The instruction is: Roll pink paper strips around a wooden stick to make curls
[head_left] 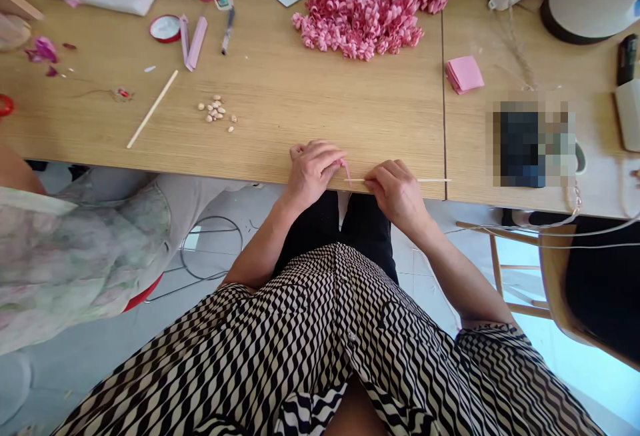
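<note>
At the table's front edge my left hand [314,171] pinches a narrow pink paper strip [347,171], whose lower end meets a thin pale stick. My right hand [397,191] grips that thin stick [434,180], which lies nearly level and sticks out on both sides of the fingers. The fingers of both hands are closed, and the hands are a short gap apart. Farther back on the table is a large heap of curled pink paper pieces [367,13]. A small stack of pink paper squares [465,74] rests to the right, beyond the table seam.
Left of my hands are several nuts or seeds [215,109], a wooden stick [153,109], folded pink strips [195,43], a round red-rimmed lid [165,28] and a pen [228,31]. A person in a floral top [85,249] sits at left. A chair [555,283] stands right.
</note>
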Demonstrator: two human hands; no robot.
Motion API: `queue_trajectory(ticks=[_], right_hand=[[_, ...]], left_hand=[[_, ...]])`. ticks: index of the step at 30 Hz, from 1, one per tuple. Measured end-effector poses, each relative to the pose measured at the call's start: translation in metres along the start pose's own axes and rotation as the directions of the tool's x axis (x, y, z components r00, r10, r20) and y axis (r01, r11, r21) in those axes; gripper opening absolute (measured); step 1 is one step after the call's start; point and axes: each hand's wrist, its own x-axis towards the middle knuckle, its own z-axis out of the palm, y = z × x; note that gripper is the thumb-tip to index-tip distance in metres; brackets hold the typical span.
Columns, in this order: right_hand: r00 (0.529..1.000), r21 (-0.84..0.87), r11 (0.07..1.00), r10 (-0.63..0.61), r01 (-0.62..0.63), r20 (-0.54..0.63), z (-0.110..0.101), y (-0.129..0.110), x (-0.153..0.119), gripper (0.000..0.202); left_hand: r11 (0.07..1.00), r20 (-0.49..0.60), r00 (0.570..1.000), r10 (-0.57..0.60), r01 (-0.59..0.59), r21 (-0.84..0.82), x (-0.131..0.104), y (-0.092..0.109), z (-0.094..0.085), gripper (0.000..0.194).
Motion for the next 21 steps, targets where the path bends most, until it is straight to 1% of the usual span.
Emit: queue_trajectory(ticks=[2, 4, 7, 8, 10, 13, 15, 16, 17, 18, 20, 21], right_hand=[[1.0, 0.003, 1.0, -0.003, 0.003, 0.013, 0.002, -0.001, 0.0, 0.018], [1.0, -0.004, 1.0, -0.005, 0.005, 0.022, 0.003, -0.001, 0.0, 0.018], [1.0, -0.013, 1.0, -0.005, 0.005, 0.028, 0.004, 0.0, 0.002, 0.017], [1.0, -0.008, 1.0, -0.004, 0.004, 0.029, 0.004, 0.001, 0.002, 0.017], [0.999, 0.025, 1.0, -0.013, 0.012, 0.03, 0.003, 0.001, 0.003, 0.018], [0.995, 0.11, 0.991, -0.086, 0.08, 0.048, 0.002, -0.003, 0.002, 0.018], [0.988, 0.142, 0.982, -0.138, 0.127, 0.066, 0.004, -0.008, 0.0, 0.018], [0.987, 0.142, 0.981, -0.146, 0.135, 0.073, 0.005, -0.011, -0.002, 0.018], [0.988, 0.134, 0.982, -0.14, 0.13, 0.07, 0.006, -0.013, -0.004, 0.018], [0.989, 0.127, 0.985, -0.127, 0.118, 0.069, 0.007, -0.016, -0.006, 0.018], [0.993, 0.127, 0.987, -0.103, 0.095, 0.061, 0.008, -0.021, -0.009, 0.019], [0.994, 0.134, 0.987, -0.097, 0.089, 0.057, 0.009, -0.024, -0.01, 0.019]], left_hand=[[0.999, -0.112, 0.993, -0.034, 0.036, 0.013, -0.008, 0.005, -0.005, 0.018], [0.996, -0.247, 0.966, -0.082, 0.088, 0.01, -0.022, 0.014, -0.006, 0.018], [0.996, -0.312, 0.946, -0.088, 0.08, -0.039, -0.049, 0.03, -0.001, 0.018], [0.997, -0.291, 0.954, -0.071, 0.057, -0.057, -0.057, 0.034, 0.003, 0.017], [0.993, -0.222, 0.972, -0.072, 0.048, -0.111, -0.069, 0.04, 0.013, 0.019], [0.98, -0.141, 0.987, -0.079, 0.052, -0.19, -0.077, 0.041, 0.025, 0.021], [0.976, -0.119, 0.989, -0.083, 0.057, -0.209, -0.079, 0.04, 0.03, 0.02], [0.978, -0.138, 0.986, -0.096, 0.067, -0.199, -0.08, 0.039, 0.03, 0.02], [0.981, -0.185, 0.976, -0.118, 0.086, -0.172, -0.08, 0.038, 0.029, 0.019], [0.985, -0.256, 0.956, -0.146, 0.115, -0.132, -0.081, 0.037, 0.027, 0.018], [0.981, -0.424, 0.886, -0.186, 0.19, -0.035, -0.081, 0.032, 0.021, 0.015], [0.976, -0.488, 0.853, -0.184, 0.218, 0.013, -0.08, 0.028, 0.018, 0.014]])
